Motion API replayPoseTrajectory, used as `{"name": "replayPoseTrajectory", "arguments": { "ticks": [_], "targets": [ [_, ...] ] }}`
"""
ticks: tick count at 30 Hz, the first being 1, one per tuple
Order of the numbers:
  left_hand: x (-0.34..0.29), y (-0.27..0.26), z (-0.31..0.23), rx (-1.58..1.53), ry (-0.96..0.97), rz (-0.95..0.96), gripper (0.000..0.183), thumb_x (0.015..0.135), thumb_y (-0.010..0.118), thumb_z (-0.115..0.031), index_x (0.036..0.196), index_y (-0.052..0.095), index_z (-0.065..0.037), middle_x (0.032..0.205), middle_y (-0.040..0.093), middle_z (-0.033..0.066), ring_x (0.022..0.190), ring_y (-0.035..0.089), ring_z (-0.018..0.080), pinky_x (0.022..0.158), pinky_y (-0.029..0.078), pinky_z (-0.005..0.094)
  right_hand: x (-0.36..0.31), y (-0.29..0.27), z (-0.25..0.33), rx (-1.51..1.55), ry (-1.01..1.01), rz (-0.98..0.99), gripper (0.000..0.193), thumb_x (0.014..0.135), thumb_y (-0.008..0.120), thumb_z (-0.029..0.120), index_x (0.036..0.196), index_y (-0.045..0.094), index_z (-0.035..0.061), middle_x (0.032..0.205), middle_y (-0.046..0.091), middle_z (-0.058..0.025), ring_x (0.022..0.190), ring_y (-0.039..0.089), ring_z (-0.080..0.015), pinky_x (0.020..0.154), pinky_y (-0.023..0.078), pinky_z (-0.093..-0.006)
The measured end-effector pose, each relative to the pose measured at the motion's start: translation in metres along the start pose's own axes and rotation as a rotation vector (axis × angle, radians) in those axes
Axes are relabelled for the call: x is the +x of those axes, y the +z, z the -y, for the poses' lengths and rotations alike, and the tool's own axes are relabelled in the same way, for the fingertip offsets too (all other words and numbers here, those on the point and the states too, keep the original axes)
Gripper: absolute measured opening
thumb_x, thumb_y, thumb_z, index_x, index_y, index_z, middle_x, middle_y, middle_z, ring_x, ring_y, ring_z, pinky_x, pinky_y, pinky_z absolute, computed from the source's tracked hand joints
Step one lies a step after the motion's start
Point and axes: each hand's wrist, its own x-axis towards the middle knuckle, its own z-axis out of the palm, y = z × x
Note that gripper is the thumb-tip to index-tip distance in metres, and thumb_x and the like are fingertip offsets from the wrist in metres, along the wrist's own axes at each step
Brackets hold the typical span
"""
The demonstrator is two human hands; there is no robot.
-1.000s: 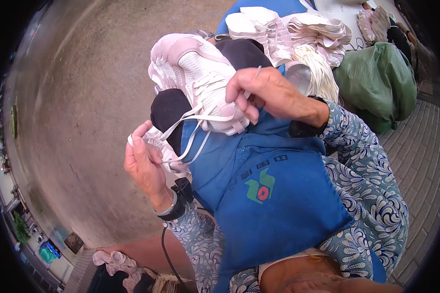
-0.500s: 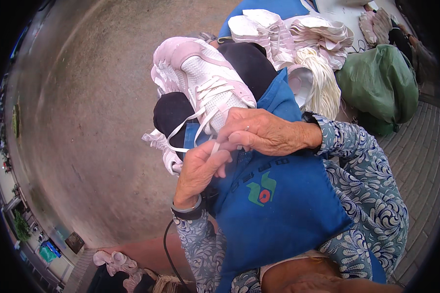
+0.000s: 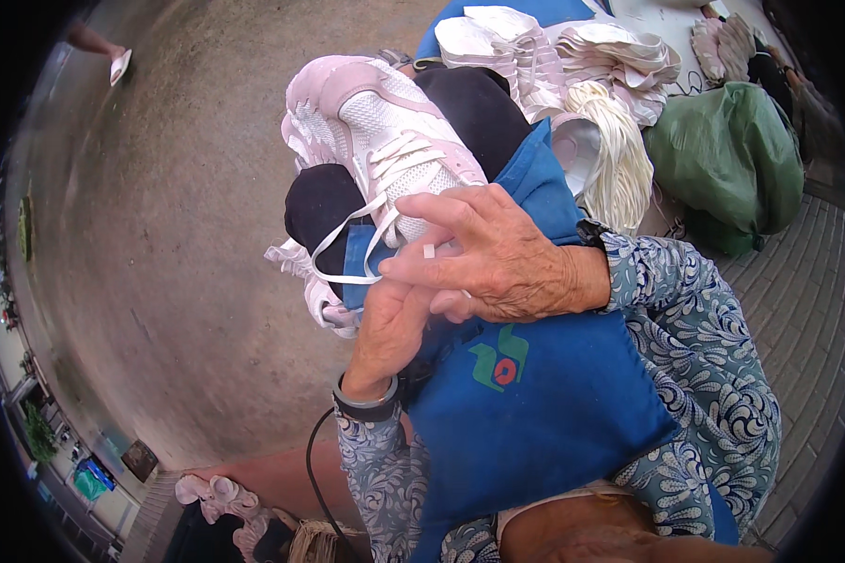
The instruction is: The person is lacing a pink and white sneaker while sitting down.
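A white and pink sneaker upper (image 3: 399, 117) lies across my knees, its front laced in a criss-cross. From its lacing a loose white shoelace (image 3: 345, 279) loops down to my hands. My left hand (image 3: 390, 328) is closed on the lace, its fingertips mostly hidden under the other hand. Over it lies my right hand (image 3: 507, 253), index and middle fingers reaching left. A short white lace end shows between those fingers, pinched there. Both hands are above the blue apron (image 3: 545, 403) on my lap.
Beyond my right knee lie stacked pink and white shoe uppers (image 3: 620, 56) and a hank of cream laces (image 3: 615, 159). A green plastic bag (image 3: 728, 164) stands at the right. More uppers (image 3: 221, 497) are at lower left. Someone's foot in a white slipper (image 3: 120, 68) is at upper left.
My right hand has moved left over my left hand, its fingers reaching further. The lace loop is drawn in closer to the hands. A slippered foot has come into view at upper left.
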Motion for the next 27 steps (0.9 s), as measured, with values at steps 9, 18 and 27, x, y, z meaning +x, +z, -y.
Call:
{"name": "replayPoseTrajectory", "arguments": {
  "ticks": [9, 18, 27],
  "targets": [
    [-0.010, -0.016, 0.000, 0.144, -0.134, 0.039, 0.032, 0.094, 0.061, -0.027, 0.099, 0.060, 0.004, 0.075, 0.060, 0.0065, 0.063, 0.055, 0.0123, 0.060, 0.045, 0.0243, -0.009, -0.005, -0.009, 0.161, -0.026, -0.019, 0.036, 0.082, 0.067, 0.028, 0.117, 0.062, 0.0188, 0.119, 0.050, -0.0136, 0.100, 0.055, -0.0312, 0.084, 0.046, -0.0416],
    [0.016, -0.007, -0.004, 0.655, 0.276, -0.454, 0.017, 0.095, 0.061, -0.021, 0.089, 0.059, -0.005, 0.069, 0.048, -0.0074, 0.061, 0.038, 0.0014, 0.051, 0.031, 0.0185, -0.002, -0.001, -0.052, 0.051, 0.146, -0.110, 0.018, 0.082, 0.068, 0.008, 0.099, 0.065, 0.0056, 0.083, 0.054, -0.0085, 0.070, 0.060, -0.0237, 0.060, 0.050, -0.0326],
    [0.029, -0.011, -0.001, 0.932, 0.316, -0.514, 0.014, 0.094, 0.059, -0.013, 0.091, 0.057, 0.000, 0.070, 0.057, 0.0062, 0.058, 0.049, 0.0115, 0.053, 0.041, 0.0272, 0.006, 0.006, -0.049, -0.078, 0.160, -0.094, 0.010, 0.080, 0.064, 0.013, 0.086, 0.061, 0.0051, 0.085, 0.056, -0.0106, 0.067, 0.062, -0.0300, 0.056, 0.052, -0.0398]
  ]
}}
